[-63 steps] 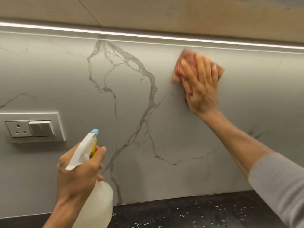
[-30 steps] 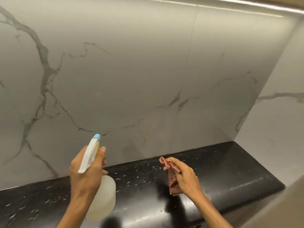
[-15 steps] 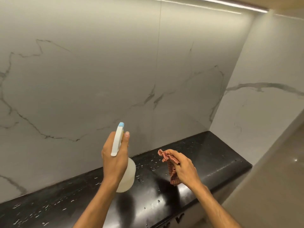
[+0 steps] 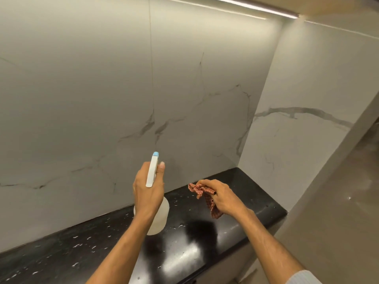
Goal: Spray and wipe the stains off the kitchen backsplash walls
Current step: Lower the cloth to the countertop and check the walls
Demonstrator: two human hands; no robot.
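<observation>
My left hand [image 4: 148, 187] grips a white spray bottle [image 4: 159, 217] by its neck, the blue-tipped nozzle pointing at the marble backsplash [image 4: 102, 89]. A hand's width to the right, my right hand [image 4: 222, 196] holds a crumpled reddish checked cloth [image 4: 207, 198] above the black countertop [image 4: 194, 242]. Neither hand touches the wall. The backsplash is pale grey marble with dark veins; a second marble wall [image 4: 307, 89] meets it at the right corner.
A lit strip [image 4: 252, 7] runs under the cabinet along the top of the wall. The speckled black countertop ends at the right corner wall. Beyond its front edge, a beige floor [image 4: 338, 212] shows at the right.
My right hand came off the wall with the cloth and dropped over the counter. The view swung right toward the corner, and my left hand moved the bottle up and rightward.
</observation>
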